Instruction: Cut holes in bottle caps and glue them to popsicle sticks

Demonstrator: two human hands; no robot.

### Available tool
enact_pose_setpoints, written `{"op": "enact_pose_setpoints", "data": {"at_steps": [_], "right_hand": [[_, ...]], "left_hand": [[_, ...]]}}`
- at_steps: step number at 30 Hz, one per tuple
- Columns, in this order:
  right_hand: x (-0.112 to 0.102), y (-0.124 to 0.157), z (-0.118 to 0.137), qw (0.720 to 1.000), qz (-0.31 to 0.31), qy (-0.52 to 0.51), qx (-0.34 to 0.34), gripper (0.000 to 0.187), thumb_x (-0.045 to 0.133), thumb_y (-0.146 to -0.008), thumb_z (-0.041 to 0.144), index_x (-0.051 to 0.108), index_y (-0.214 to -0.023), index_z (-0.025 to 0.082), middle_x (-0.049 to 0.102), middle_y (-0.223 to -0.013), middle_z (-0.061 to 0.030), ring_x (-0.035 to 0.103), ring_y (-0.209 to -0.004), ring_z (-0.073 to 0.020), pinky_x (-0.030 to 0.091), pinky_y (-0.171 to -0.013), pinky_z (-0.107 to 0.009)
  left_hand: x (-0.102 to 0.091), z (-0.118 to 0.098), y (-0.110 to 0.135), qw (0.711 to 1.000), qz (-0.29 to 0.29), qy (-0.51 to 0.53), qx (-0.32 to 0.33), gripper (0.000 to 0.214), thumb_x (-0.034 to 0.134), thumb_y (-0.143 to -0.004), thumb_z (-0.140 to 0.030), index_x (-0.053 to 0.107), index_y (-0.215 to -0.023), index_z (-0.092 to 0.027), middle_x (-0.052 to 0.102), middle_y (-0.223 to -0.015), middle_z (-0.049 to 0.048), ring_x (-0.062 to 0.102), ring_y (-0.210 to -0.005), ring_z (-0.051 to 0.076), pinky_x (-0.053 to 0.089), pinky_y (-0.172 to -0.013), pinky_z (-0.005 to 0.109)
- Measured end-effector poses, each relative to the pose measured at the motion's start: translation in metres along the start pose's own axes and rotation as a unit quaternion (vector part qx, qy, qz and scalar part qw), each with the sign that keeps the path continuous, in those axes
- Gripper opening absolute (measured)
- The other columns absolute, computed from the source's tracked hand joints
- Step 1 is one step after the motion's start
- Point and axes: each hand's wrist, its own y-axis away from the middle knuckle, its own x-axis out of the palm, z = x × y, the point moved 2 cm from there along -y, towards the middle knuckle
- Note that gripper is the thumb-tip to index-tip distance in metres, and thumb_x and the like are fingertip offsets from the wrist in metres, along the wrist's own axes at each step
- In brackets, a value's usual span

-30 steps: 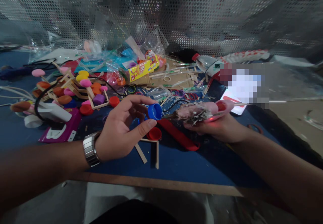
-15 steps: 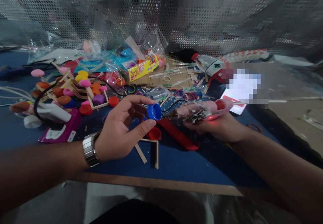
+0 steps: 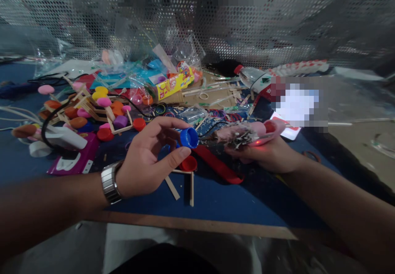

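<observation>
Between the thumb and fingers of my left hand (image 3: pixel 148 156) is a blue bottle cap (image 3: pixel 189 138), its hollow side turned to the right. My right hand (image 3: pixel 271 154) is wrapped round a pink hot glue gun (image 3: pixel 239 135), crusted with grey glue and showing a small red light. The gun's nozzle points left, close to the cap; whether they touch I cannot tell. Below the cap, a red bottle cap (image 3: pixel 188 163) sits by thin wooden sticks (image 3: pixel 191 189). A flat red strip-like piece (image 3: pixel 217 165) lies on the blue table under the gun.
Wooden-stick constructions with coloured clay blobs (image 3: pixel 105 102) stand at left, behind a purple power strip (image 3: pixel 74 156). A yellow packet (image 3: pixel 175 87), a plastic bottle (image 3: pixel 254 78) and a lit phone (image 3: pixel 291 113) lie farther back. The table's front edge (image 3: pixel 191 225) runs below my hands.
Almost nothing differs. Both hands keep their places, with the blue cap and glue gun shifted only very slightly.
</observation>
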Motion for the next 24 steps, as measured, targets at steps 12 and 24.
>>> {"op": "enact_pose_setpoints", "data": {"at_steps": [12,24], "right_hand": [[-0.0015,-0.0019,0.0006,1.0,-0.006,0.018,-0.013,0.036,0.08,-0.073,0.035,0.083,-0.108,0.03,0.079,-0.086,-0.0003,0.061,-0.055,-0.0141,0.044,-0.036,-0.019],[0.0,-0.0013,0.003,1.0,-0.016,0.009,-0.018,0.033,0.08,-0.071,0.033,0.084,-0.104,0.03,0.079,-0.084,-0.0002,0.057,-0.052,-0.0125,0.041,-0.035,-0.019]], "left_hand": [[-0.0001,-0.0001,0.0004,1.0,0.008,0.0,0.001,0.031,0.073,-0.091,-0.022,0.061,-0.12,-0.021,0.065,-0.109,0.0058,0.063,-0.093,0.015,0.055,-0.077,0.024],[0.0003,0.001,0.0004,1.0,0.02,0.005,-0.003,0.032,0.072,-0.092,-0.023,0.061,-0.122,-0.02,0.065,-0.109,0.0062,0.064,-0.093,0.015,0.055,-0.078,0.025]]}}
